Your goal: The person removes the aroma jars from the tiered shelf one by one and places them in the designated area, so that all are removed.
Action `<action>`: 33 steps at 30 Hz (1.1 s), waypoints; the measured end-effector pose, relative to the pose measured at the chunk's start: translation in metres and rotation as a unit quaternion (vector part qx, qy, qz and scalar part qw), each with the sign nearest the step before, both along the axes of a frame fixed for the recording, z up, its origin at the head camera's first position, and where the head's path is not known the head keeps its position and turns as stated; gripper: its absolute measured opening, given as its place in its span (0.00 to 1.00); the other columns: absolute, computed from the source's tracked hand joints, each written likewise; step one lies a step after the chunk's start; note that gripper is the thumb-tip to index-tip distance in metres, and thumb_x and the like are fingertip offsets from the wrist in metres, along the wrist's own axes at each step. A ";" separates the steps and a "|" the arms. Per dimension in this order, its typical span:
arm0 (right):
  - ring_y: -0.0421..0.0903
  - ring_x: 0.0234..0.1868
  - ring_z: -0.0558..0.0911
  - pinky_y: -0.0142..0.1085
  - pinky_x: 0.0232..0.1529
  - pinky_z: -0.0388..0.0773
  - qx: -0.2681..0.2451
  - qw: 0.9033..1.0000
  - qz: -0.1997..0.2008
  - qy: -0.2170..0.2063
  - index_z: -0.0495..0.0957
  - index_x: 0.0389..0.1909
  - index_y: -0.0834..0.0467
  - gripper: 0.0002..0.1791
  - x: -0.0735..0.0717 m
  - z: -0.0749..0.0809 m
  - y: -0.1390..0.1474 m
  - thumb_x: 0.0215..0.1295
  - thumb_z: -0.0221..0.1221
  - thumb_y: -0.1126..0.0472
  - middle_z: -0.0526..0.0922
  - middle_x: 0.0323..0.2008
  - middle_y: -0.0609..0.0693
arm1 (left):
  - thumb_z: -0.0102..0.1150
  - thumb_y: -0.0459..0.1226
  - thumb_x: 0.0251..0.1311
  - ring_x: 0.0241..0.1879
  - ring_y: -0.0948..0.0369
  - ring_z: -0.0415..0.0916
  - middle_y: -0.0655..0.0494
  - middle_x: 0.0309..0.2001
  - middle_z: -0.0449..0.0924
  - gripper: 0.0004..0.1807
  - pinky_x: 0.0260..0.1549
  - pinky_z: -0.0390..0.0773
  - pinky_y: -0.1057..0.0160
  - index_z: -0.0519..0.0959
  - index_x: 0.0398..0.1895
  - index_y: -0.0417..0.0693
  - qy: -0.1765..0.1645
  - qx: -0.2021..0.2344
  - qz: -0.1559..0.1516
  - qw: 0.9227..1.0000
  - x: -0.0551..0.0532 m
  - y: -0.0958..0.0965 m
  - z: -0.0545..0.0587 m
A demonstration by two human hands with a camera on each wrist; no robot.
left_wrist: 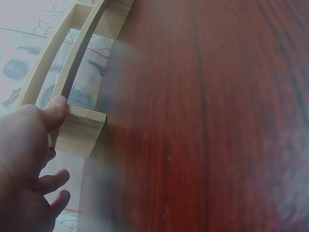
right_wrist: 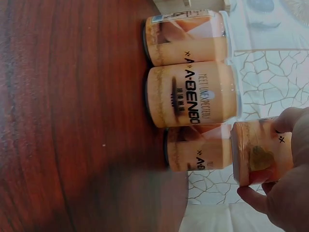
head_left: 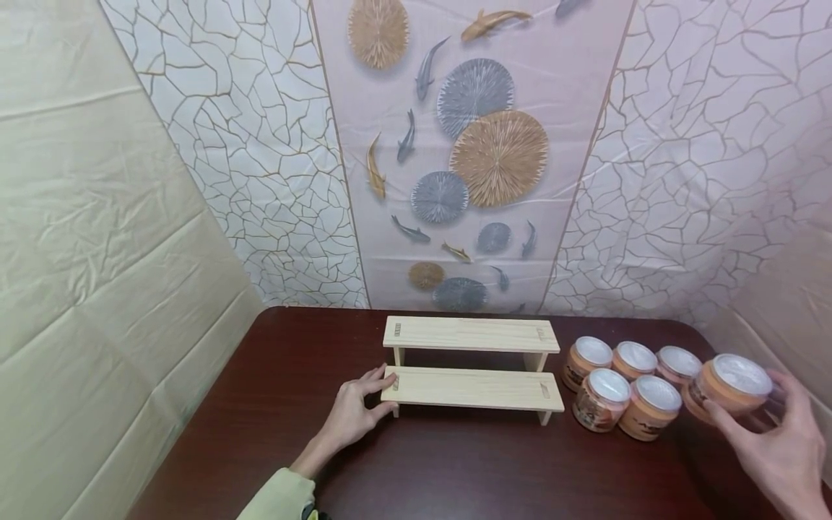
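Note:
A two-tier wooden rack [head_left: 474, 388] of pale boards stands on the dark table. My left hand [head_left: 356, 408] grips the left end of its lower board, thumb at the front edge [left_wrist: 59, 100] and fingertips on the top. At the far right my right hand [head_left: 780, 440] holds an orange jar [head_left: 728, 390] with a white lid, its fingers around the side. In the right wrist view the held jar [right_wrist: 263, 150] is raised clear of the table, next to the standing jars. Several matching jars [head_left: 650, 410] stand close together in two rows, right of the rack.
The dark red-brown table [head_left: 455, 462] reaches back to a patterned cloth backdrop [head_left: 468, 217]. Beige cloth hangs [head_left: 97, 289] along the left side and also along the right. The rack's upper board [head_left: 471, 334] sits higher and farther back than the lower one.

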State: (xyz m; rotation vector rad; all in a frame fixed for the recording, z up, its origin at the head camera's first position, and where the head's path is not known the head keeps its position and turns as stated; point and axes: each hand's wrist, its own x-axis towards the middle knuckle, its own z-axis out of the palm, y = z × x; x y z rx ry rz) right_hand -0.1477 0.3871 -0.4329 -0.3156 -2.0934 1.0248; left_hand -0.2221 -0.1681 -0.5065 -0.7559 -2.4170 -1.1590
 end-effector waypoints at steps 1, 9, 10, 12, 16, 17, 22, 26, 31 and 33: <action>0.20 0.41 0.69 0.11 0.37 0.66 -0.004 1.000 -0.002 -0.007 0.67 0.69 0.58 0.47 0.000 -0.002 0.000 0.44 0.72 0.75 0.67 0.44 0.27 | 0.76 0.33 0.52 0.62 0.39 0.71 0.33 0.60 0.74 0.26 0.54 0.73 0.40 0.82 0.56 0.37 0.000 0.000 0.000 1.000 0.000 0.000 0.000; 0.21 0.48 0.65 0.09 0.33 0.65 0.010 0.999 -0.021 -0.049 0.65 0.70 0.63 0.47 0.000 -0.015 0.001 0.44 0.73 0.74 0.71 0.51 0.45 | 0.76 0.33 0.52 0.61 0.37 0.71 0.32 0.60 0.74 0.26 0.54 0.73 0.40 0.82 0.56 0.36 0.006 -0.004 -0.002 1.000 0.000 0.000 0.000; 0.21 0.48 0.66 0.09 0.33 0.65 0.007 0.998 -0.019 -0.051 0.65 0.70 0.63 0.47 0.000 -0.016 0.001 0.44 0.73 0.74 0.71 0.50 0.46 | 0.76 0.33 0.52 0.61 0.38 0.72 0.32 0.60 0.75 0.26 0.53 0.74 0.40 0.82 0.56 0.36 0.009 -0.006 -0.002 1.000 0.000 0.000 0.000; 0.22 0.48 0.66 0.10 0.34 0.65 0.005 0.998 -0.017 -0.057 0.65 0.70 0.63 0.47 -0.001 -0.020 0.002 0.44 0.73 0.74 0.71 0.50 0.46 | 0.76 0.33 0.52 0.61 0.38 0.72 0.32 0.60 0.74 0.26 0.53 0.74 0.40 0.82 0.56 0.36 0.007 -0.007 -0.003 1.000 0.000 0.000 0.001; 0.23 0.50 0.68 0.10 0.35 0.66 -0.008 0.998 -0.010 -0.066 0.66 0.69 0.63 0.47 -0.002 -0.027 0.002 0.45 0.72 0.75 0.70 0.50 0.41 | 0.76 0.33 0.51 0.61 0.37 0.71 0.32 0.60 0.74 0.26 0.54 0.73 0.40 0.82 0.56 0.36 0.000 -0.003 -0.004 1.000 0.001 0.001 0.002; 0.23 0.50 0.68 0.10 0.35 0.66 -0.008 0.998 -0.009 -0.068 0.66 0.69 0.63 0.47 -0.002 -0.028 0.003 0.45 0.72 0.75 0.70 0.50 0.42 | 0.76 0.33 0.51 0.61 0.37 0.71 0.32 0.60 0.74 0.26 0.54 0.73 0.39 0.82 0.56 0.36 -0.001 -0.002 -0.005 1.000 0.001 0.001 0.002; 0.23 0.52 0.67 0.10 0.35 0.65 -0.001 0.996 -0.006 -0.085 0.64 0.70 0.62 0.47 -0.003 -0.037 0.004 0.46 0.73 0.74 0.72 0.54 0.55 | 0.76 0.33 0.51 0.61 0.37 0.71 0.32 0.60 0.74 0.26 0.54 0.73 0.39 0.82 0.56 0.36 0.000 -0.005 -0.004 1.000 0.001 0.001 0.002; 0.22 0.51 0.68 0.10 0.37 0.66 -0.012 0.997 0.001 -0.078 0.65 0.70 0.62 0.47 -0.004 -0.043 0.005 0.46 0.72 0.75 0.71 0.52 0.46 | 0.76 0.33 0.52 0.61 0.38 0.71 0.33 0.60 0.74 0.26 0.54 0.73 0.40 0.82 0.56 0.36 -0.001 -0.008 -0.002 1.000 0.001 0.001 0.002; 0.24 0.53 0.68 0.10 0.37 0.66 -0.020 0.997 0.003 -0.073 0.65 0.69 0.62 0.46 -0.005 -0.051 0.006 0.46 0.72 0.76 0.70 0.51 0.41 | 0.76 0.34 0.51 0.61 0.38 0.72 0.33 0.60 0.74 0.26 0.54 0.73 0.40 0.82 0.56 0.37 0.004 -0.012 0.000 1.000 0.001 0.001 0.003; 0.24 0.55 0.67 0.10 0.37 0.65 -0.018 0.997 0.001 -0.080 0.65 0.69 0.62 0.46 -0.005 -0.053 0.006 0.47 0.72 0.75 0.70 0.53 0.46 | 0.76 0.34 0.52 0.61 0.37 0.72 0.34 0.60 0.74 0.26 0.53 0.73 0.39 0.82 0.56 0.36 0.005 -0.013 0.001 1.000 0.001 0.001 0.002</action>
